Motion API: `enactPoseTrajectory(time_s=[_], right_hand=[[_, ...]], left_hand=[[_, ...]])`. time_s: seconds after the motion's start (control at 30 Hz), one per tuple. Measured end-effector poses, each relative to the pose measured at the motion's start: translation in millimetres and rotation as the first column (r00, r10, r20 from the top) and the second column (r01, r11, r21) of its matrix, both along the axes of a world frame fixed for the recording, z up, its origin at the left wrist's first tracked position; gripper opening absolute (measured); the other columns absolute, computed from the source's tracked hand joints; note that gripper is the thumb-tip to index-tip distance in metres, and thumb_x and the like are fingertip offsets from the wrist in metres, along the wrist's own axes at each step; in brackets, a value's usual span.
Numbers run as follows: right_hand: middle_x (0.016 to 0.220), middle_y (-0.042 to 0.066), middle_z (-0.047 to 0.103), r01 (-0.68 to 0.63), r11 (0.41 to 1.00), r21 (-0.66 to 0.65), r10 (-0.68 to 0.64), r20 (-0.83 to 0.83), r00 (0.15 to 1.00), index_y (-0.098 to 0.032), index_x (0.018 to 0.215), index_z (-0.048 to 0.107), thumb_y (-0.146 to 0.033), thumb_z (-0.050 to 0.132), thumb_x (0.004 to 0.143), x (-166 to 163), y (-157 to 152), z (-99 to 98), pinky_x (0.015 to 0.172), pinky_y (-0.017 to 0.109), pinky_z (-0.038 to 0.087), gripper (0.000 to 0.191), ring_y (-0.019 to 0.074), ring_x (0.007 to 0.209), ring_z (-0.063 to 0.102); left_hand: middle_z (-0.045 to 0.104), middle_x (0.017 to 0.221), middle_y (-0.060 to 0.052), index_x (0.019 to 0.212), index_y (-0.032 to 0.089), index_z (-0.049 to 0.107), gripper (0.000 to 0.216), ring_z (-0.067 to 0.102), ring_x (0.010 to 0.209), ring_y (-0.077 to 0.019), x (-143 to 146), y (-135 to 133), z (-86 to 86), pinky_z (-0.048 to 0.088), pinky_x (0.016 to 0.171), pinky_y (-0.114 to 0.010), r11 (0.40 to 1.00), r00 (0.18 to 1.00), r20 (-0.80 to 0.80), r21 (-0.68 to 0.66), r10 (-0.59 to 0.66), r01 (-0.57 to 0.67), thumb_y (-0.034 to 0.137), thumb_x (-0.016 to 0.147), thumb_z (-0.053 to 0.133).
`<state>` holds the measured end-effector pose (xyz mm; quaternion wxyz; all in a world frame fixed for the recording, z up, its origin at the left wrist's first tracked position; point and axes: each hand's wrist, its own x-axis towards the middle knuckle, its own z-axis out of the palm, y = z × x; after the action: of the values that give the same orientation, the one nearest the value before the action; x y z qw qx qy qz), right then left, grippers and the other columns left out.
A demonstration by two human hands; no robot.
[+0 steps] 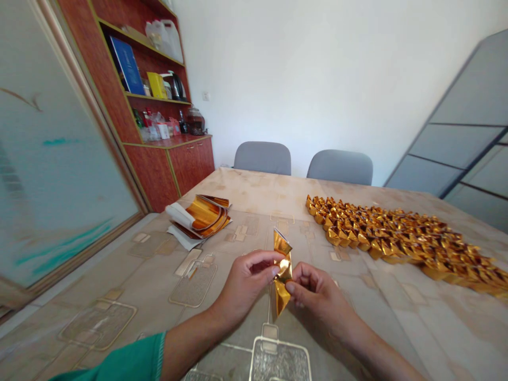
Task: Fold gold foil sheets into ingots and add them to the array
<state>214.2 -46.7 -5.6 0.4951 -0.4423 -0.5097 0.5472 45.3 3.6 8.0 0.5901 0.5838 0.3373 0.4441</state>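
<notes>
Between my two hands is a strip of shiny gold foil paper (283, 269), folded to slanted points at its far and near ends. My left hand (252, 278) pinches its left edge around the middle, thumb and forefinger on the foil. On the other side, my right hand (315, 293) grips the lower right edge between thumb and curled fingers. To the left lies a loose stack of gold foil sheets (206, 216) with white backing, curled over on itself. Many folded gold foil pieces (389, 233) stand in close rows on the right.
A patterned cloth (154, 280) covers the table. Two grey chairs (262, 157) stand at its far side against the white wall. At the back left is a red-brown cabinet (153, 169) with bottles, a kettle (177, 86) and a blue folder (127, 64).
</notes>
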Motion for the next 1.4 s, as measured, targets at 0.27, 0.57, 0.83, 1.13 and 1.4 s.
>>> enactPoseTrajectory(time_s=[0.27,0.57,0.83,1.13,1.4], right_hand=[[0.058,-0.004,0.050,0.075,0.996,0.056,-0.082,0.140,0.987,-0.020,0.068,0.054,-0.052,0.062,0.087,-0.6,1.2,2.1,0.053,0.025,0.035,0.038,0.0118,0.054,0.044],[0.074,0.000,0.063,0.022,0.976,0.217,-0.084,0.283,0.956,-0.024,0.113,0.060,-0.042,0.047,0.098,13.0,-1.0,3.9,0.066,0.031,0.049,0.026,0.0188,0.070,0.060],[0.100,0.005,0.066,-0.331,0.826,0.456,-0.025,0.616,0.787,-0.029,0.120,0.064,-0.022,0.057,0.095,18.5,-1.9,12.8,0.078,0.034,0.052,0.027,0.0195,0.090,0.062],[0.089,0.003,0.063,-0.184,0.840,0.511,-0.122,0.508,0.853,-0.031,0.105,0.074,-0.032,0.064,0.092,16.0,-1.4,15.5,0.072,0.034,0.050,0.016,0.0192,0.082,0.062],[0.086,0.003,0.063,-0.099,0.830,0.550,-0.180,0.431,0.884,-0.025,0.092,0.071,-0.027,0.063,0.092,10.2,-1.0,14.9,0.070,0.032,0.047,0.008,0.0187,0.081,0.060]], left_hand=[[0.073,0.090,-0.006,0.093,0.016,0.077,0.023,0.063,0.076,-0.0163,1.7,-3.3,-0.7,0.048,0.069,-0.026,0.996,0.999,0.038,-0.090,-0.007,0.011,0.024,0.072,0.074],[0.072,0.084,-0.003,0.089,0.017,0.076,0.026,0.063,0.075,-0.0143,-3.4,0.2,-0.3,0.046,0.071,-0.026,0.937,0.990,0.138,-0.343,-0.016,0.063,0.024,0.064,0.080],[0.070,0.079,-0.001,0.087,0.017,0.075,0.027,0.058,0.065,-0.0094,-6.8,-2.9,4.0,0.041,0.061,-0.021,0.899,0.991,0.136,-0.434,-0.006,0.065,0.021,0.060,0.081],[0.069,0.079,-0.002,0.087,0.016,0.074,0.028,0.059,0.068,-0.0111,-3.2,-5.4,4.4,0.043,0.063,-0.022,0.942,0.994,0.100,-0.335,0.050,-0.014,0.023,0.061,0.080],[0.059,0.063,0.006,0.073,0.020,0.048,0.033,0.051,0.055,-0.0085,0.0,-9.4,5.5,0.040,0.051,-0.018,0.963,0.976,0.184,-0.261,0.119,-0.068,0.021,0.062,0.079]])
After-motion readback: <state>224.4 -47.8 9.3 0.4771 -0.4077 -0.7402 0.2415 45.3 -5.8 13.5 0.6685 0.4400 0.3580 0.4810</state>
